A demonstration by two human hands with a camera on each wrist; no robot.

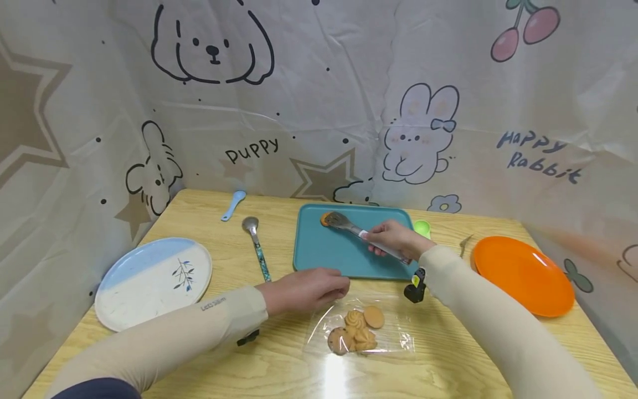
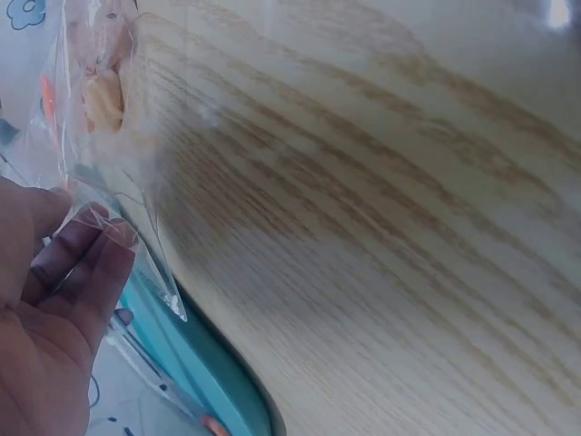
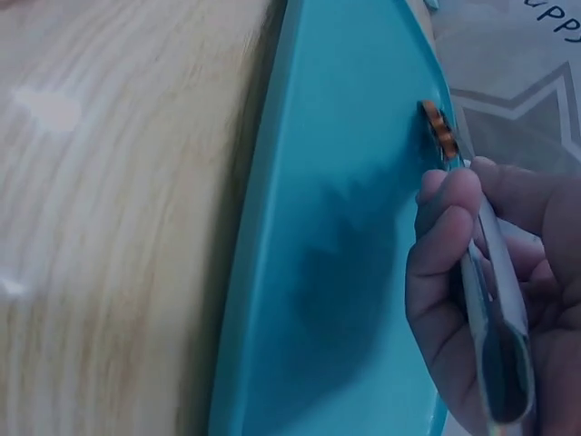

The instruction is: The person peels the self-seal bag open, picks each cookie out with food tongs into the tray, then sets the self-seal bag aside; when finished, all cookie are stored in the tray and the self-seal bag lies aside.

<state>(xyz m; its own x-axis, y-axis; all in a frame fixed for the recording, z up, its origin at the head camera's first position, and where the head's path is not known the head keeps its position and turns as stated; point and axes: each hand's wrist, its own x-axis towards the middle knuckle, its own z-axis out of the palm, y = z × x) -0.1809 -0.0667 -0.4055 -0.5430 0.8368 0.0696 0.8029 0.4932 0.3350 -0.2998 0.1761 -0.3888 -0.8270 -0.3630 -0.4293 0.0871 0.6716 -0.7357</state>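
My right hand [image 1: 396, 239] grips a pair of metal tongs [image 1: 350, 226] above the teal tray [image 1: 324, 252]. At the tongs' tips, near the tray's far left corner, is a small orange-brown cookie [image 1: 324, 219]; the right wrist view shows its ridged edge [image 3: 439, 132]. My left hand [image 1: 306, 291] is by the tray's near edge. In the left wrist view its thumb and fingers pinch the edge of a clear plastic bag [image 2: 150, 232]. Several cookies [image 1: 355, 332] lie inside that bag, some round, some swirled.
A blue-and-white plate [image 1: 144, 293] is at the left, an orange plate [image 1: 523, 277] at the right. A metal spoon with a patterned handle [image 1: 260, 255] and a blue spoon [image 1: 233, 206] lie left of the tray. A green spoon [image 1: 422, 228] shows behind my right wrist.
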